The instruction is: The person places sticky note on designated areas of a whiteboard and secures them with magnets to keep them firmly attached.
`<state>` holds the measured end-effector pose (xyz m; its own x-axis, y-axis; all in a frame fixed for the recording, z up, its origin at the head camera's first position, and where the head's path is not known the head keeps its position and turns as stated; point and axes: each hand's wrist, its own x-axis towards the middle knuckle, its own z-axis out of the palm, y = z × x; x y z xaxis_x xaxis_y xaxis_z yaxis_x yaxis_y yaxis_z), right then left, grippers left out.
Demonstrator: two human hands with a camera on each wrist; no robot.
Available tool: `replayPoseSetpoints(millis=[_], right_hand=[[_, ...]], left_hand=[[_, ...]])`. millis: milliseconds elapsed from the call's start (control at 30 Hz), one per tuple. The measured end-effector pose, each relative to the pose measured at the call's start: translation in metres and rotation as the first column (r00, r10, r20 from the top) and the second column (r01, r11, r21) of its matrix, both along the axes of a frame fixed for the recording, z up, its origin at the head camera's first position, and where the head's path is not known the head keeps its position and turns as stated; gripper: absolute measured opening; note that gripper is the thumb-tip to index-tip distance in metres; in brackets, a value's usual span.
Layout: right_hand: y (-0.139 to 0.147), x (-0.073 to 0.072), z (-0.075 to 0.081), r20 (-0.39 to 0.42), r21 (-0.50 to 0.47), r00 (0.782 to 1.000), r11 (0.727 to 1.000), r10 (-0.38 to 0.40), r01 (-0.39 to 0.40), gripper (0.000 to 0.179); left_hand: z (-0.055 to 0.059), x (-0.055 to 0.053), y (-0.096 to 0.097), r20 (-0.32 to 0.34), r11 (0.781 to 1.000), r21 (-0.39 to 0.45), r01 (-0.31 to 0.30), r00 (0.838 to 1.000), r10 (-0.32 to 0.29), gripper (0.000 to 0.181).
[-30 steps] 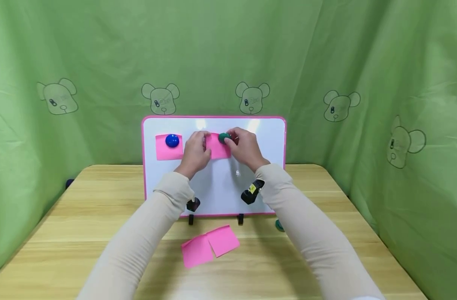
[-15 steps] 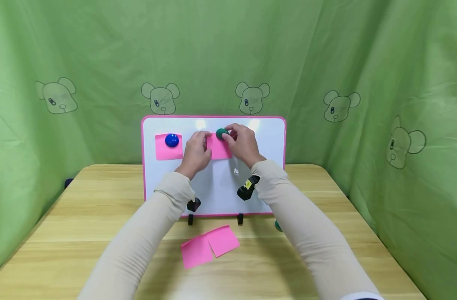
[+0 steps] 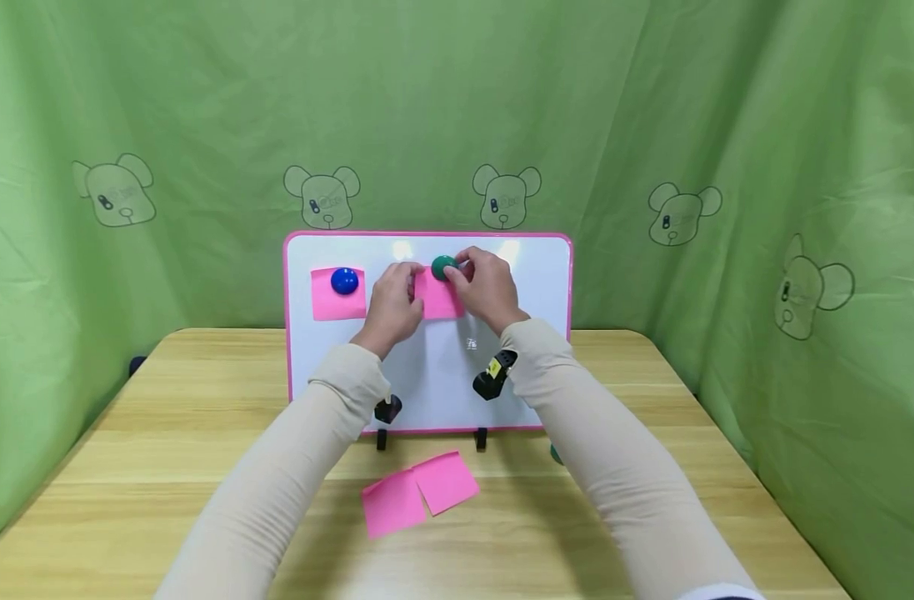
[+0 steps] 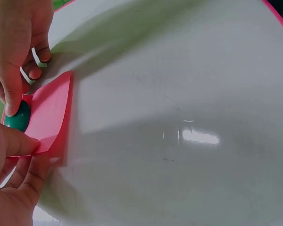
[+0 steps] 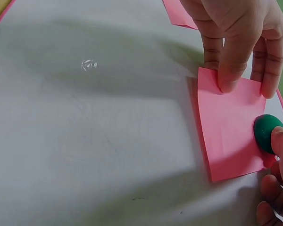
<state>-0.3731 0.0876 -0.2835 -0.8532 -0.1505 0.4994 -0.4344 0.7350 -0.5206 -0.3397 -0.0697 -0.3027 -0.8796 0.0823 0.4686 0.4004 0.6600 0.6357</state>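
Note:
A pink sticky note [image 3: 443, 302] lies against the upper middle of a whiteboard [image 3: 434, 383]. My left hand [image 3: 392, 307] pinches the note's left edge, thumb on its face and fingers behind, as the right wrist view shows. A round green magnet [image 3: 443, 267] sits on the note's upper part, over its top edge. My right hand [image 3: 490, 287] grips this magnet [image 5: 267, 133] with the thumb on its near side and the fingers beyond. In the left wrist view the note [image 4: 49, 115] stands slightly off the board along its lower edge.
Left of the hands, a blue magnet [image 3: 344, 281] holds another pink note [image 3: 338, 308] on the board. Two pink notes [image 3: 394, 503] lie on the table [image 3: 224, 417] in front. Another green magnet [image 3: 556, 454] is partly hidden by the right sleeve. Black feet [image 3: 481, 439] support the board.
My right hand has moved slightly left and up with the green magnet, from the note's upper right corner toward its top middle. The left hand has stayed nearly still on the note's edge.

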Motion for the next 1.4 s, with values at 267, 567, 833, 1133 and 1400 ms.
replayPoseSetpoints(millis=[267,567,833,1133,1400], right_hand=[[0.000,0.001,-0.002,0.016,-0.012,0.999,0.999,-0.030,0.030,0.026],[0.000,0.000,-0.002,0.018,-0.005,1.000,1.000,-0.020,0.020,0.025],[0.003,0.003,-0.003,0.057,-0.005,0.998,1.000,-0.011,0.012,0.026],[0.013,0.012,-0.009,0.076,-0.001,0.997,1.000,-0.021,0.021,0.025],[0.030,0.020,-0.023,0.053,-0.012,0.999,1.000,-0.008,0.009,0.024]], left_hand=[[0.000,0.000,0.000,-0.008,1.000,-0.019,0.000,1.000,0.000,0.042],[0.002,-0.001,-0.001,-0.006,1.000,-0.016,0.005,1.000,-0.005,0.043],[0.001,0.000,-0.001,0.021,1.000,-0.025,-0.018,1.000,0.019,0.044],[-0.005,0.005,-0.010,0.049,1.000,0.008,0.004,0.999,-0.004,0.045],[-0.014,0.017,-0.018,0.031,0.999,0.029,0.022,0.999,-0.023,0.042]])
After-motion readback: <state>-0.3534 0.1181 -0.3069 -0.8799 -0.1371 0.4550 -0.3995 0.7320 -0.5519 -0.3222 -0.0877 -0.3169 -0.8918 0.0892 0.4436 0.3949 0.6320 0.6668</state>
